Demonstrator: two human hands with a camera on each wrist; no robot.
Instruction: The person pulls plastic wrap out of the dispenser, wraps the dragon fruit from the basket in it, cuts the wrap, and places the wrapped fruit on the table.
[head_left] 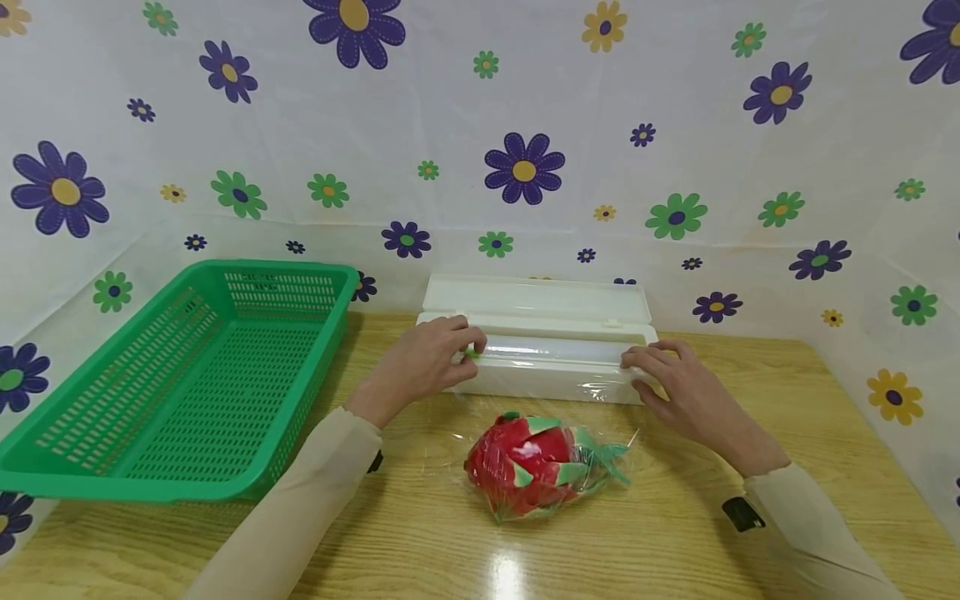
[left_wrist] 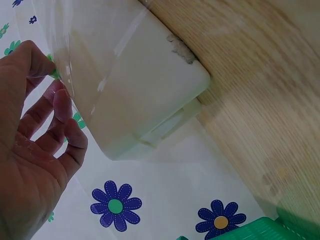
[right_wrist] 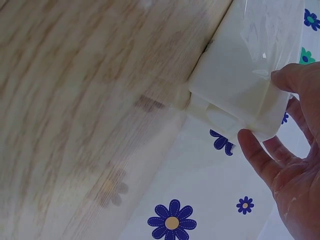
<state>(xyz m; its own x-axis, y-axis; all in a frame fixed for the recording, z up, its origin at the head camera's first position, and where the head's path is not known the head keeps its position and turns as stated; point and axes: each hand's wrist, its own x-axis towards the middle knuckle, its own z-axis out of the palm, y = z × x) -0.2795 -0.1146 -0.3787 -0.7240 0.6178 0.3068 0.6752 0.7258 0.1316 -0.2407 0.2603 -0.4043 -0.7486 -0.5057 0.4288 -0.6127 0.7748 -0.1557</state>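
Observation:
A white cling film dispenser box (head_left: 540, 383) stands with its lid (head_left: 536, 300) up and a roll of film (head_left: 555, 348) inside. My left hand (head_left: 427, 354) is at its left end and pinches a small green slide cutter (head_left: 472, 353) on the front edge. At the other end my right hand (head_left: 678, 387) grips the box's corner, thumb on the front face. Clear film hangs over the front of the box and reaches a red and green dragon fruit (head_left: 532, 462) lying before it. The film's exact edges are hard to see.
A green plastic basket (head_left: 258, 487) with slotted walls stands at the left on the wooden table (head_left: 622, 542). Behind the table and at both sides hangs a white cloth (head_left: 450, 117) printed with flowers.

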